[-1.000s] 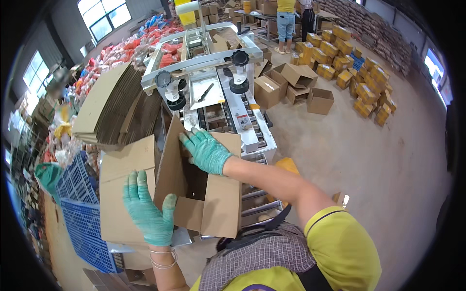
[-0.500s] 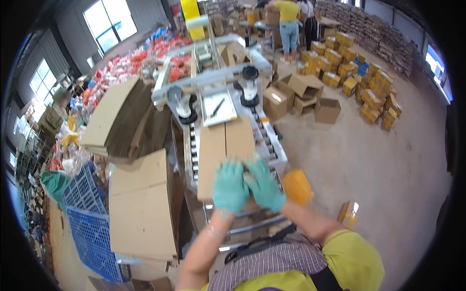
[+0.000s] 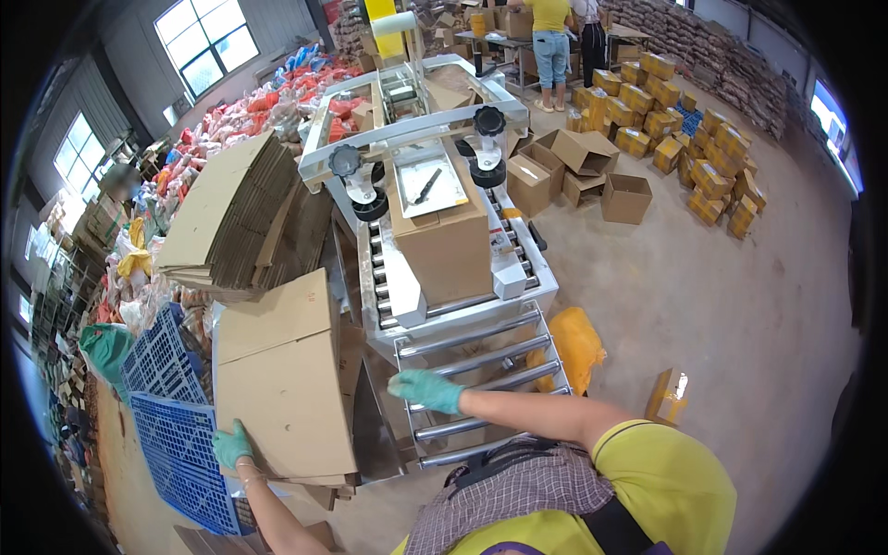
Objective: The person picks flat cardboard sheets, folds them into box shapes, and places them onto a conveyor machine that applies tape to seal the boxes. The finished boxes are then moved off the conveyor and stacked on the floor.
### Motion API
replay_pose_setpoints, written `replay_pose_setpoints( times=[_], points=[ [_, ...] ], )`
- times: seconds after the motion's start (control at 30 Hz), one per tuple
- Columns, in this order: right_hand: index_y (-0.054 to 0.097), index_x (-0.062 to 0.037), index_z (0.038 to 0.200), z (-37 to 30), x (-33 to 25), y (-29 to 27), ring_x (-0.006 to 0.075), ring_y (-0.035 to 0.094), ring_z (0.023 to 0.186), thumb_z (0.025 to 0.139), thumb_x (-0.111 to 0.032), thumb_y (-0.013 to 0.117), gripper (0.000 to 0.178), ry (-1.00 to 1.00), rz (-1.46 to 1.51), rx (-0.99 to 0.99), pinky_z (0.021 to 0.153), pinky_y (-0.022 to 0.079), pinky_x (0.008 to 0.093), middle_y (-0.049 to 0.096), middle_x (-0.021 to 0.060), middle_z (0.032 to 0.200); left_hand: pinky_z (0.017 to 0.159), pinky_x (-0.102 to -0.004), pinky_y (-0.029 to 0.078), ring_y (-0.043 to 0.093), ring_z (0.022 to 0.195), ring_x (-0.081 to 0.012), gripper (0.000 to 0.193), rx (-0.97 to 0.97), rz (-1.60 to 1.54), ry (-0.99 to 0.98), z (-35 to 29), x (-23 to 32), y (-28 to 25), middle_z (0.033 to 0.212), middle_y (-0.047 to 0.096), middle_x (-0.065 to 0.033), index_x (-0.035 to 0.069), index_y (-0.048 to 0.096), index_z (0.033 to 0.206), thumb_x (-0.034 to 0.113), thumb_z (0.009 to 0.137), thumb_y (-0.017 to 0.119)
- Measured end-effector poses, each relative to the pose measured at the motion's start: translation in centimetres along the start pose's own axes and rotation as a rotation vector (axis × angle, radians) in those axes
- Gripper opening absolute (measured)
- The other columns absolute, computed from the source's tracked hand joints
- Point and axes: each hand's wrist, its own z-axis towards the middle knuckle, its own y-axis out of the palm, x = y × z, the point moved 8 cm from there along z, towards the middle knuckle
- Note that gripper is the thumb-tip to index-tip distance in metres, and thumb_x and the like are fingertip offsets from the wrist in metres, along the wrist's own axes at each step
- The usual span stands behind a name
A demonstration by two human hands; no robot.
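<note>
At the lower left, my left hand (image 3: 233, 445), in a green glove, has its fingers closed on the left edge of a flattened cardboard box (image 3: 289, 393) on top of a stack. My right hand (image 3: 427, 390), gloved alike, reaches leftward over the roller conveyor (image 3: 481, 351) with its fingers stretched out and nothing in them. Ahead of it, a closed cardboard box (image 3: 446, 259) stands under the frame of a box-sealing machine (image 3: 421, 139), its near end facing me. A white tray (image 3: 430, 185) holding a black knife-like tool (image 3: 427, 186) sits above that box.
Another stack of flat cardboard (image 3: 217, 217) rises behind the first, beside blue plastic crates (image 3: 180, 444). A yellow bag (image 3: 575, 347) lies right of the rollers. Open boxes (image 3: 626, 198) and taped boxes (image 3: 717, 180) stand farther right. Two people (image 3: 552, 55) are at the back.
The box has moved forward, away from me, into the sealing machine. Both hands have left it: my left went down-left to the flat cardboard, my right drew back over the rollers.
</note>
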Motion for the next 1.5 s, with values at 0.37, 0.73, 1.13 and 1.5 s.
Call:
replay_pose_setpoints(
  times=[0.37,0.73,1.13,1.5],
  points=[
    [0.061,0.0010,0.105,-3.1,5.2,-10.4,0.0173,0.062,0.080,0.097,-0.038,0.044,0.044,0.218,-0.022,0.111,0.071,0.050,0.0370,0.066,0.0109,0.092,0.108,-0.0441,0.029,0.039,0.129,-0.0293,0.065,-0.394,-1.616,0.447,-18.6,9.7,-15.2,0.140,0.038,-0.0168,0.003,0.048,0.125,0.038,0.075,0.071],
    [0.013,-0.0059,0.149,-4.6,-18.8,-13.2,0.0221,0.028,0.137,0.091,-0.036,0.055,0.078,-0.413,-0.051,0.171,0.112,0.020,0.0312,0.029,0.0142,0.150,0.111,-0.0533,-0.006,0.006,0.143,-0.0402,0.079,-0.126,-1.325,1.794,-40.8,29.2,-30.0,0.150,0.026,-0.0203,0.014,0.043,0.140,0.071,0.087,0.028],
    [0.058,-0.0040,0.122,-6.5,-26.7,-24.8,0.0353,0.058,0.104,0.068,-0.014,0.061,0.054,-0.625,-0.739,0.608,0.097,0.042,0.0413,0.063,0.0190,0.109,0.056,-0.0357,0.042,0.053,0.061,-0.0242,0.048,-0.032,-0.602,1.453,-33.2,25.0,-32.3,0.063,0.054,-0.0044,0.013,0.069,0.098,0.055,0.074,0.059],
    [0.072,-0.0157,0.068,-3.2,-27.7,-20.3,0.0288,0.065,0.066,0.061,-0.012,0.063,0.012,-0.388,-1.569,0.051,0.064,0.052,0.0393,0.066,0.0109,0.069,0.065,-0.0370,0.038,0.052,0.064,-0.0235,0.041,-0.050,-0.642,1.549,-33.0,28.4,-32.3,0.064,0.054,-0.0036,0.014,0.062,0.067,0.053,0.077,0.057]
  ],
)
